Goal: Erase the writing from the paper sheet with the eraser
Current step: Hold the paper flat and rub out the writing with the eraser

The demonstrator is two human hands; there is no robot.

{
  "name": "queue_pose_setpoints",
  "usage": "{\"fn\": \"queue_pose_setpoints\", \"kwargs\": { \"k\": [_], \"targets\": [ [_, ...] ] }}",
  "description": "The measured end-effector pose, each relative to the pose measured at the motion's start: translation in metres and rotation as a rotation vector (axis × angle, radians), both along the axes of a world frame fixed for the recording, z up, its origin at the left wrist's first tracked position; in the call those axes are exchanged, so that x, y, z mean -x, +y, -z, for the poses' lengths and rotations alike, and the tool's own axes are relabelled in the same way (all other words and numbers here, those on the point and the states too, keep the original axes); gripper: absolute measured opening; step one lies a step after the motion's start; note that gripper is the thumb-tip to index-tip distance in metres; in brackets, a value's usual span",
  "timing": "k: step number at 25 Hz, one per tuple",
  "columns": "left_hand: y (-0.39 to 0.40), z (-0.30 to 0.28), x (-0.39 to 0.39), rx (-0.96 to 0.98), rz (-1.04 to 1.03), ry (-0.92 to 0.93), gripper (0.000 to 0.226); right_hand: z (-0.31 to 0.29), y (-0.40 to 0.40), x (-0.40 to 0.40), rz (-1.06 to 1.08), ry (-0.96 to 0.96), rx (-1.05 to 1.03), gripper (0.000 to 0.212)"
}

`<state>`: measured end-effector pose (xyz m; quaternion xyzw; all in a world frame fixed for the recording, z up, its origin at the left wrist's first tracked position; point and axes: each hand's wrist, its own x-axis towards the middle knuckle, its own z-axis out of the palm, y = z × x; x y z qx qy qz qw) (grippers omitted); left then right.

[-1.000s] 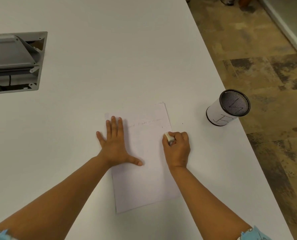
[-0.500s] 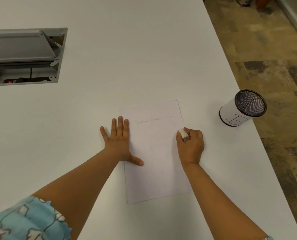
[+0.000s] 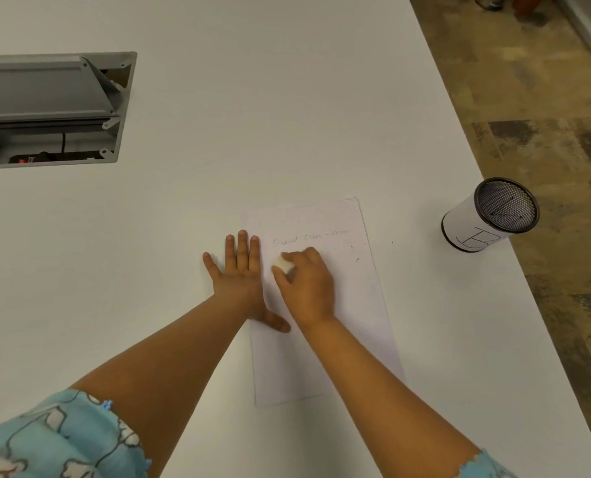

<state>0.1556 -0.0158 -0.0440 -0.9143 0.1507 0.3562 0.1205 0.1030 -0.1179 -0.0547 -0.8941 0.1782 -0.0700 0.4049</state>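
Paper sheet (image 3: 349, 305) lay flat on the white table (image 3: 218, 201), a faint pencil line (image 3: 309, 236) near its top edge; right hand (image 3: 306, 288) pinched the eraser (image 3: 283, 264) just under the first word; left hand (image 3: 240, 274) pressed flat, fingers straight, on the sheet's left edge. I judged hard strokes could crease or drag the paper, since only one side was pinned; words too faint to read; mesh cup (image 3: 487, 215) stood well apart.

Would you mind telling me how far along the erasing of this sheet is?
Done: the paper sheet is pinned flat by the left hand at its left edge, and the right hand grips the eraser. In hand: the eraser sits just below the start of the writing. Left: the whole pencilled line is readable, so erasing has barely begun.
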Motion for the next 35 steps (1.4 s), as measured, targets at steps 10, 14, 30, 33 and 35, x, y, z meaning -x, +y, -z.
{"fn": "queue_pose_setpoints", "kwargs": {
  "k": [10, 14, 30, 33, 35],
  "targets": [
    [-0.003, -0.004, 0.0, -0.023, -0.018, 0.033, 0.16, 0.006, -0.012, -0.003, 0.089, 0.075, -0.044, 0.028],
    [-0.003, -0.006, -0.001, -0.014, -0.013, 0.047, 0.161, 0.005, -0.032, -0.008, 0.132, 0.063, -0.025, 0.026],
    [-0.006, -0.007, 0.001, -0.05, -0.004, 0.038, 0.159, 0.0, 0.006, -0.006, 0.042, 0.115, -0.055, 0.027],
    [-0.004, -0.006, -0.001, -0.037, 0.002, 0.039, 0.16, 0.001, -0.017, -0.011, 0.049, 0.101, -0.023, 0.027],
    [-0.002, -0.005, -0.002, -0.021, 0.002, 0.038, 0.16, 0.002, -0.046, -0.016, 0.255, 0.107, -0.003, 0.026]
  ]
}}
